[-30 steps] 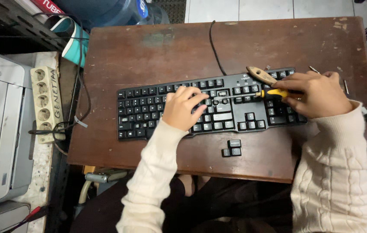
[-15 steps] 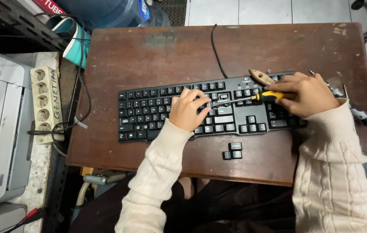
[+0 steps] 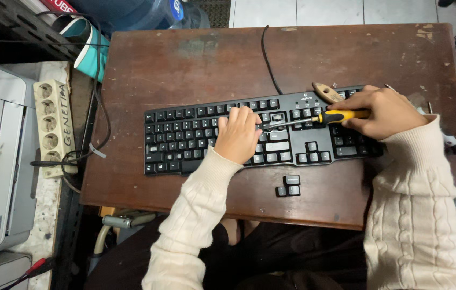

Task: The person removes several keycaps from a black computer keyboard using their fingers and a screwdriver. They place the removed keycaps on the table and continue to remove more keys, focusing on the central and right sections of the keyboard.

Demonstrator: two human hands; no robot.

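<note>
The right hand point(image 3: 386, 111) holds a closed grip on the yellow handle of a screwdriver point(image 3: 314, 119), shaft pointing left. The tip meets the keyboard point(image 3: 185, 142) beside the left hand point(image 3: 237, 136), which presses flat, gripping nothing. Three loose keycaps point(image 3: 289, 186) lie below on the brown desk point(image 3: 196, 59); bare wood lies above.

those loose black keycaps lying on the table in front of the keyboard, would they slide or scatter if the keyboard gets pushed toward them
Probably yes. The loose keycaps are small and lie free on the smooth wooden table, just clear of the keyboard, so a nudge would likely skid them apart. They look light and hollow, likely easy to flick off the near edge. Being flat-bottomed, they should slide rather than roll.
</note>
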